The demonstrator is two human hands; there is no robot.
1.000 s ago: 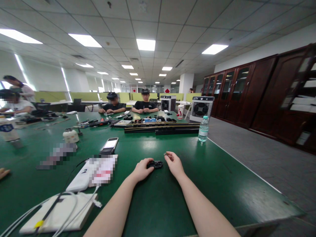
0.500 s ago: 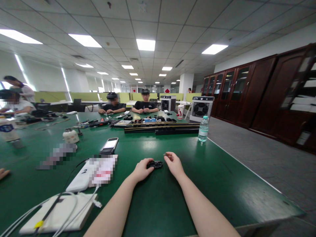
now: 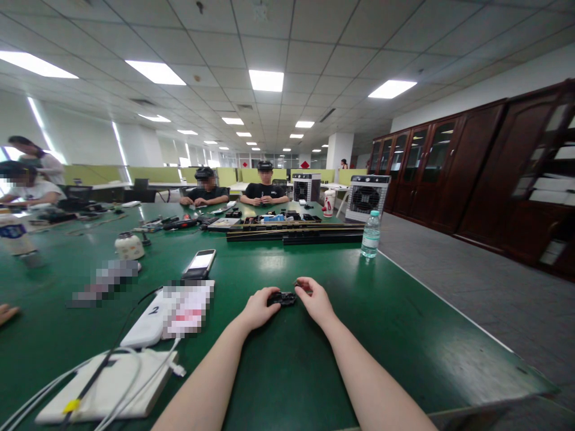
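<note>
On the green table [image 3: 287,353] in front of me lies a small black part with an uneven, open-looking top [image 3: 284,299]; its kind does not show. My left hand [image 3: 259,308] grips its left end between thumb and fingers. Just off the part's right end, my right hand [image 3: 314,299] is closed in a pinch. A tiny greyish piece [image 3: 296,284] shows at its fingertips, too small to name.
Left of my arms are a white power bank marked 2 [image 3: 142,323], a white box with cables [image 3: 135,389] and a phone [image 3: 200,262]. Long black rails [image 3: 314,234] and a water bottle [image 3: 371,234] stand ahead. Two people [image 3: 264,188] sit across the table.
My right hand has moved slightly left, bringing its pinched fingertips closer to the black part's right end. The left hand keeps its hold in the same place.
</note>
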